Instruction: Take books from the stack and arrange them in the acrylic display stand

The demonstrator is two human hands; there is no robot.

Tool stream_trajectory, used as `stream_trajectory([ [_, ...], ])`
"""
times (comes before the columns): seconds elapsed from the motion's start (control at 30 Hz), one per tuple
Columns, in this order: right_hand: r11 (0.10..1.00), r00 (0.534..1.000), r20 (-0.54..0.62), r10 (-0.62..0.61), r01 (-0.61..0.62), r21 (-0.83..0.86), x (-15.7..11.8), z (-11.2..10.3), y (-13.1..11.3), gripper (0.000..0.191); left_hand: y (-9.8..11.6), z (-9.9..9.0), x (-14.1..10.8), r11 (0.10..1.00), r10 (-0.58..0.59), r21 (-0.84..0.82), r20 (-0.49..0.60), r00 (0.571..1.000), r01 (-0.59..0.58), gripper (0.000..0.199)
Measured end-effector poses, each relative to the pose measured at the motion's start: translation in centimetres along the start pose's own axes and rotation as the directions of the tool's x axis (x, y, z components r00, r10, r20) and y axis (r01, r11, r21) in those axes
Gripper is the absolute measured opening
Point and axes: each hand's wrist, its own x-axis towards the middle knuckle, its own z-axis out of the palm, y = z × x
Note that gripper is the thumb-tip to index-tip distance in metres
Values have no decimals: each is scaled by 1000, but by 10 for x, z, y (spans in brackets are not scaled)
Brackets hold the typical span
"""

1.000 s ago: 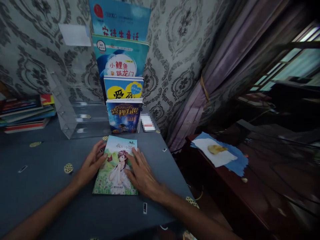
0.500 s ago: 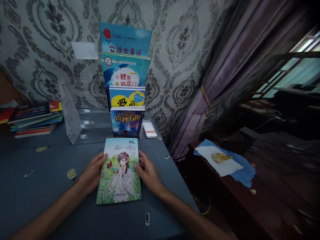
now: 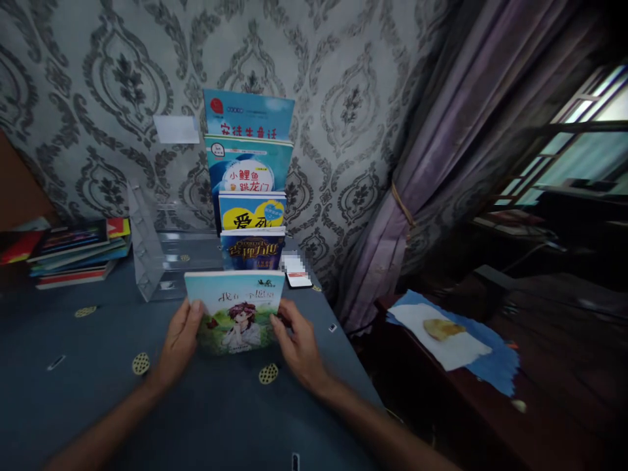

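Observation:
Between my hands is a paperback book (image 3: 240, 320) with a light blue and green cover and a drawn figure on it. Its top edge faces me, tilted up off the table. My left hand (image 3: 181, 333) grips its left side, thumb on the cover; my right hand (image 3: 297, 340) grips the right side the same way. Just behind it, a clear acrylic display rack (image 3: 147, 255) holds several books in rising tiers: a dark blue book (image 3: 252, 252), a yellow and blue book (image 3: 252, 211), a teal book (image 3: 250, 163) and a blue book (image 3: 250, 114) at the top.
A stack of books (image 3: 78, 252) lies left of the rack. A phone-like item (image 3: 297, 275), partly blurred, lies to its right. The dark patterned tablecloth (image 3: 98, 379) ends at the right, beside a purple curtain (image 3: 383, 242) and a lower reddish-brown surface with a blue cloth (image 3: 495, 366).
The book has gone from lying back with its whole cover in sight to tilted upright, its lower edge raised. Both hands turned with it. The view has shifted slightly upward.

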Motion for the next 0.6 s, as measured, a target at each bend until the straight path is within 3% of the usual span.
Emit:
stream_trajectory([
  [0.17,992,999,-26,-26,22,-122,-16,7,12,28,-13,0,-10,990,31,136,3,999,-32,57],
  [0.43,993,999,19,40,-38,-115,-29,11,19,33,-39,-11,-12,970,56,231,110,992,-80,40],
  [0.6,985,1000,18,22,-18,-169,-31,9,19,39,-48,-21,-6,954,-19,300,112,994,-15,47],
])
